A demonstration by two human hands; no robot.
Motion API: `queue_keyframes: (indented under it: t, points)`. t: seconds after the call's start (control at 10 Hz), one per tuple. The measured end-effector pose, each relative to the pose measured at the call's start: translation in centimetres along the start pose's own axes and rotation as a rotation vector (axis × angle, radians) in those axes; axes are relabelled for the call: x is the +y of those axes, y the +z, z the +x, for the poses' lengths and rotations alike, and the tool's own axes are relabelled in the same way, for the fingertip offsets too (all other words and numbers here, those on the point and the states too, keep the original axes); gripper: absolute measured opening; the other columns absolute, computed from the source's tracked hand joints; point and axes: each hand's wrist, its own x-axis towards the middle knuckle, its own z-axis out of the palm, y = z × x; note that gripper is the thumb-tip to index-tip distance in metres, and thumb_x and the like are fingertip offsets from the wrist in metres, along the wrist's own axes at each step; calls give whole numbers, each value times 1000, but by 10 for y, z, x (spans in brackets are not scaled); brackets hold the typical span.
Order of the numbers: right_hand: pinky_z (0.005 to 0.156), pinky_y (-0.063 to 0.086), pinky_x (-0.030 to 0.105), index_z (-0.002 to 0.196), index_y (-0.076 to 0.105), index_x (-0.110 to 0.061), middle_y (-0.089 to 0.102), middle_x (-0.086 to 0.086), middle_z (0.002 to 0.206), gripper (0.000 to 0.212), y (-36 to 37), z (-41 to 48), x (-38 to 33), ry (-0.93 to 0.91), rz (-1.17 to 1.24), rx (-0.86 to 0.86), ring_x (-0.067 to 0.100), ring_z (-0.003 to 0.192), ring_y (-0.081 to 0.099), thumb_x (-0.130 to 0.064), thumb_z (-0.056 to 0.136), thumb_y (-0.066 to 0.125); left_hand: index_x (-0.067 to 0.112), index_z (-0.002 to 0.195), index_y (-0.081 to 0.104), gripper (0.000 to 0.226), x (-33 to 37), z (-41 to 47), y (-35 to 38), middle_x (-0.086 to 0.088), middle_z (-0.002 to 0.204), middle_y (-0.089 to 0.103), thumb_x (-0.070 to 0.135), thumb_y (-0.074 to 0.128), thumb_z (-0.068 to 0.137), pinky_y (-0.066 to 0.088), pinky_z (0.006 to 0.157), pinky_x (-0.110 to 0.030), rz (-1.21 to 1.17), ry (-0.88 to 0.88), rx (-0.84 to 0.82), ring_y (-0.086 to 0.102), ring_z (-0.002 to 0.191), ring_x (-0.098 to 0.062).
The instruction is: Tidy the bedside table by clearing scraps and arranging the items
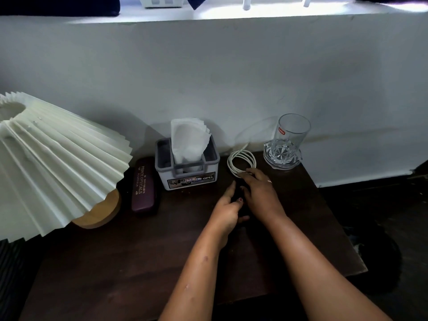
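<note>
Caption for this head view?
Right hand touches a coiled white cable on the bedside table, left hand alongside, near a tissue box.

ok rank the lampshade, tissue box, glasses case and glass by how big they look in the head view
1. lampshade, by far, though it is nearest the camera
2. tissue box
3. glasses case and glass look alike, so not ranked

A home bedroom: a dark bedside table (115, 262) by a white wall (208, 77) carries a pleated lamp (53, 158), tissue box (187, 174), spectacle case (144, 186), glass (293, 133).
</note>
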Motion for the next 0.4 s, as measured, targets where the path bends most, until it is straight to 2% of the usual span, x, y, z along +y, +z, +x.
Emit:
queue_keyframes:
  t: [0.1,0.2,0.3,0.4]
  points:
    - [104,33,30,126,56,-14,46,10,136,43,-2,-2,-2,2,-2,1,27,125,40,-6,84,56,25,145,24,55,1,-3,0,-1,147,37,2,35,96,49,65,-18,-3,-9,3,50,118,-16]
    - [103,36,35,129,52,-15,44,10,137,46,-4,-6,-5,-5,-31,-30,30,125,40,-8,84,57,24,145,24,55,2,-12,-5,0,141,43,4,38,96,49,64,-20,3,-16,23,53,115,-18]
    - [107,33,37,134,47,-15,39,12,141,51,-10,-17,-15,-27,-56,-63,34,128,38,-12,85,58,25,144,26,54,8,-31,-18,11,112,52,6,40,96,47,67,-24,29,-17,87,55,97,-11]
    - [112,27,36,138,42,-15,34,14,147,56,-8,-29,-20,-24,-41,-84,34,134,32,-16,85,60,25,143,28,53,9,-46,-27,7,129,48,7,40,95,45,76,-27,42,-4,174,50,111,-12]
